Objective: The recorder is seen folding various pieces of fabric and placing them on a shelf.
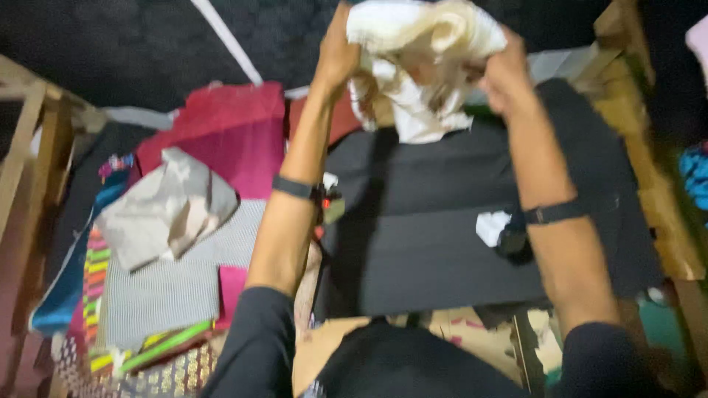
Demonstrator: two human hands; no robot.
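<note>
The crumpled white and cream cloth bundle (420,59) is up off the surface, bunched between your hands: your left hand (338,55) is clamped on its left edge, your right hand (504,74) closed into its right side, both raised above the black sheet of fabric (442,214) spread flat beneath. As it looks, the cloth is gathered but nowhere near folded or laid out, so most of the handling is yet to do. Off to your left lie a creased beige piece (166,210), a magenta panel (221,136) and a grey checked sheet (173,287), untouched.
</note>
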